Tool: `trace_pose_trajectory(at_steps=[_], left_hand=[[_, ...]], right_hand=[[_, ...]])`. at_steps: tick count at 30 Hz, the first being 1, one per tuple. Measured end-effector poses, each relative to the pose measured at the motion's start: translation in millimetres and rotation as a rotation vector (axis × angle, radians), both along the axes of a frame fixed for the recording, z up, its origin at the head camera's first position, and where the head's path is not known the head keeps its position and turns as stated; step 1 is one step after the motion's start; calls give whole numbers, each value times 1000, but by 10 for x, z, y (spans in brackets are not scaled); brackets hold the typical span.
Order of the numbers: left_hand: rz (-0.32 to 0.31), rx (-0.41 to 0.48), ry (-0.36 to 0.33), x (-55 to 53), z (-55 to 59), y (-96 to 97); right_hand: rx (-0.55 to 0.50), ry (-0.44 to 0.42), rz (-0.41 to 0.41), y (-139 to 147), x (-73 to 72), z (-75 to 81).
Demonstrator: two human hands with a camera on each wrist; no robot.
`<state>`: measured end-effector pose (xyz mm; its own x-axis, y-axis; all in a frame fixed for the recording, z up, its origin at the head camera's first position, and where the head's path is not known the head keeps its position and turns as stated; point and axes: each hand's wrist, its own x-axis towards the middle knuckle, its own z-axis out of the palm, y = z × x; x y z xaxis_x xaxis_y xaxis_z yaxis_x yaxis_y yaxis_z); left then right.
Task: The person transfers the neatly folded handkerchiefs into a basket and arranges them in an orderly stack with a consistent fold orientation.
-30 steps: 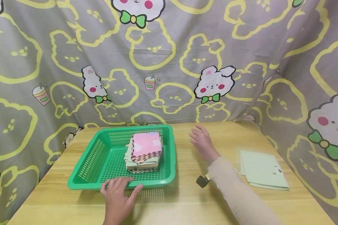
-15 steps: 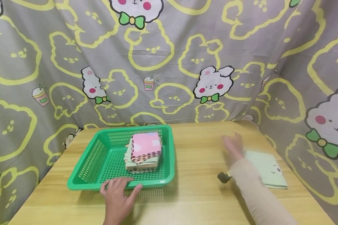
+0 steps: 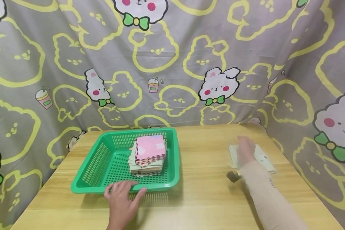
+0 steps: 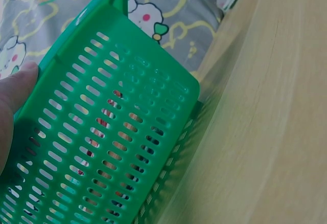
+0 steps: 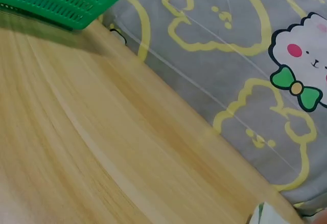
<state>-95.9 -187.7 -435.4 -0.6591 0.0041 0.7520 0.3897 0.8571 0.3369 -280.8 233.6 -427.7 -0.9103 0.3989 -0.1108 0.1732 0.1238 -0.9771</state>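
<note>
My left hand (image 3: 122, 201) grips the near rim of a green plastic basket (image 3: 176, 159), fingers over the edge and thumb outside. In the left wrist view its thumb (image 4: 20, 88) lies against the basket wall (image 4: 117, 111). Inside the basket, toward the right, sits a stack of folded cloths, a pink one (image 3: 150, 147) with a checkered edge on top. At the right of the table, my blurred right hand (image 3: 246, 148) holds a folded pale green cloth (image 3: 263, 161) with a small printed face. The hand covers part of that cloth; only its corner (image 5: 265, 216) shows in the right wrist view.
Everything stands on a wood-grain table (image 3: 201, 198). A grey curtain (image 3: 178, 60) with yellow outlines and white rabbits hangs behind and along both sides. A small black device (image 3: 233, 176) is strapped at the right wrist.
My right hand has swung rightward from beside the basket to the pale green cloth. That cloth has shifted left and away from me. The left hand and basket keep their place.
</note>
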Motion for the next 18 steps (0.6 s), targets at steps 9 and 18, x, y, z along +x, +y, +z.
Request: trace_pose_trajectory(at_steps=[9,18], left_hand=[[1,1,0,-3,-21,3],[20,4,-45,57,-33,22]], right_hand=[[134,-154,-108,207,112,76],[507,-338,197,701,83,-4]])
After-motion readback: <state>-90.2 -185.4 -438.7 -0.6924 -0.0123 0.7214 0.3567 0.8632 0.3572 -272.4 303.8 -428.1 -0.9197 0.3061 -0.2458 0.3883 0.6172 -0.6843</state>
